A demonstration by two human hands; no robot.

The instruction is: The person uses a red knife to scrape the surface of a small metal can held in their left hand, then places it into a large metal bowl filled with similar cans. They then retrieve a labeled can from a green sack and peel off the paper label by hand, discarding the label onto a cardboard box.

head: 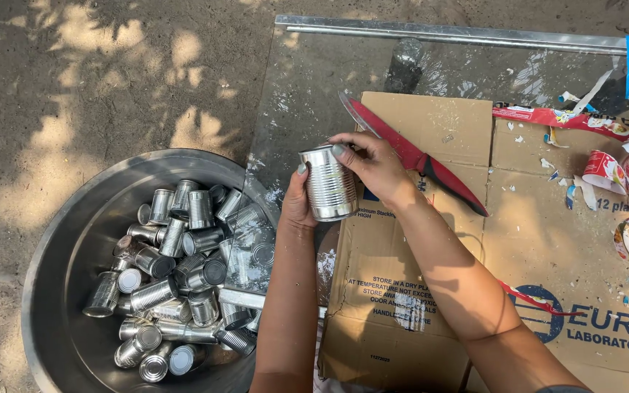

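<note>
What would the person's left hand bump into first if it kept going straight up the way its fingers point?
The left hand already cups the bare metal can; beyond it lies the glass tabletop, then probably its metal edge rail, though depth is unclear.

Tins in basin, left of the cardboard sheet

Bare ribbed metal tins (176, 284) lie heaped in the wide round metal basin (60, 262); right of it, the red-handled long knife (416, 156) lies on the flattened brown cardboard sheet (547, 240), torn paper labels (620, 175) farther right.

Open cardboard (540, 218) is left at the glass table's (307, 109) centre. The right edge is blocked by torn labels (620, 171); the left edge is crowded by the can-filled basin (60, 262).
</note>
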